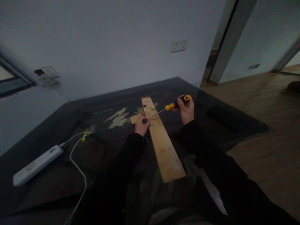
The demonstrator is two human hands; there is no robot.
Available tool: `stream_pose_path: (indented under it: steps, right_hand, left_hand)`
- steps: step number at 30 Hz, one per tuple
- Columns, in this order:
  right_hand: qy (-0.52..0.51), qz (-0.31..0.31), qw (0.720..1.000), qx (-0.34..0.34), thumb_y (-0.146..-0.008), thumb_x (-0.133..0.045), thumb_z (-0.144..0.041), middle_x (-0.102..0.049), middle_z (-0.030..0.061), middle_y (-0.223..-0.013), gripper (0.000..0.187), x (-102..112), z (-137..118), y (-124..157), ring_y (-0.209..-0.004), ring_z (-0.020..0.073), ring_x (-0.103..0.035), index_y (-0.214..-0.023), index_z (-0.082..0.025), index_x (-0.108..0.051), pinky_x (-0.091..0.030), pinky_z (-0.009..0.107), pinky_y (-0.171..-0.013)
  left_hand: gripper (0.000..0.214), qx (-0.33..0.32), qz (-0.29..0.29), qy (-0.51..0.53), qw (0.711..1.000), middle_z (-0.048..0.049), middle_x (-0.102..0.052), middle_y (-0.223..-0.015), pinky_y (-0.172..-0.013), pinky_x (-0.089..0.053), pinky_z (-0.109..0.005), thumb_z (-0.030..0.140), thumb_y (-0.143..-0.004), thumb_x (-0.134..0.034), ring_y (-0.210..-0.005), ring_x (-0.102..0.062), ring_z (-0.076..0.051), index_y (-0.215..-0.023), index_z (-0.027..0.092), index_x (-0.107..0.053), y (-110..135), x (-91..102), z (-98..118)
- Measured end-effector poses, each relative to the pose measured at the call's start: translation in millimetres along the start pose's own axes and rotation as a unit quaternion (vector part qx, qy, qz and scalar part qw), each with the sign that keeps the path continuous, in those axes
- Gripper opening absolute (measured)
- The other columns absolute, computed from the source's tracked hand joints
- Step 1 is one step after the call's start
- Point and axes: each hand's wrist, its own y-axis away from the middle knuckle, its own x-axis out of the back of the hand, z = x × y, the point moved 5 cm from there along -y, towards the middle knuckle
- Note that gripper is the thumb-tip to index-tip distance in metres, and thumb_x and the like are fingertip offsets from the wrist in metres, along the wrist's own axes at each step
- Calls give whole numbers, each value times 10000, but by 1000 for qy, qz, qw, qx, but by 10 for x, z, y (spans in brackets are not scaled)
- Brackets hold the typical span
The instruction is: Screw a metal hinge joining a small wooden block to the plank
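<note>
Over a long pale-wood board (165, 148), the right hand (187, 110) grips a yellow-and-black screwdriver (169, 107); its slanted shaft (159, 112) could slip into the left hand (141, 126), fingers curled, hold unclear.

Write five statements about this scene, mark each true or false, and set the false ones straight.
1. The right hand holds a screwdriver. True.
2. The screwdriver's handle is entirely red. False: it is yellow and black.
3. The left hand is close to the screwdriver's tip. True.
4. The power strip lies on the floor. False: the power strip lies on the table.
5. A short piece of wood shows to the right of the long board. False: it shows to the left of the long board.
</note>
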Motion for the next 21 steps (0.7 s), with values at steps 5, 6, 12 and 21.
stream_pose_path:
  steps: [5, 6, 12, 21]
  right_hand:
    - [-11, -36, 999, -3, -700, -686, -482, -551, -41, -690, 407, -61, -15, 28, -467, 104, -587, -912, -225, -451, -487, 229, -411]
    - [-11, -40, 999, -2, -697, -691, -478, -554, -43, -689, 407, -70, -22, 32, -459, 101, -584, -908, -224, -454, -490, 231, -412]
    - [-11, -49, 999, 5, -693, -701, -471, -556, -52, -687, 404, -93, -63, 54, -444, 98, -581, -898, -224, -455, -506, 244, -416]
    - [37, -128, 991, 14, -709, -681, -446, -548, -44, -673, 384, -260, -299, -12, -469, 118, -574, -910, -228, -436, -491, 280, -453]
  left_hand:
    - [61, -5, 7, 1, 1000, -53, -627, -921, -905, -444, -343, 159, -715, -621, -978, -576, -207, -710, 185, -566, 2, -3, -14]
    - [59, -4, 6, 3, 1000, -53, -626, -922, -889, -453, -340, 160, -716, -620, -970, -577, -207, -713, 186, -567, 3, -6, -20]
    - [56, -5, 2, -4, 1000, -50, -635, -920, -881, -458, -345, 168, -716, -623, -979, -581, -216, -708, 189, -571, 6, 0, -15]
    - [45, 0, -7, 4, 1000, -60, -634, -949, -890, -458, -333, 160, -725, -607, -990, -578, -212, -705, 182, -573, 12, 15, 40]
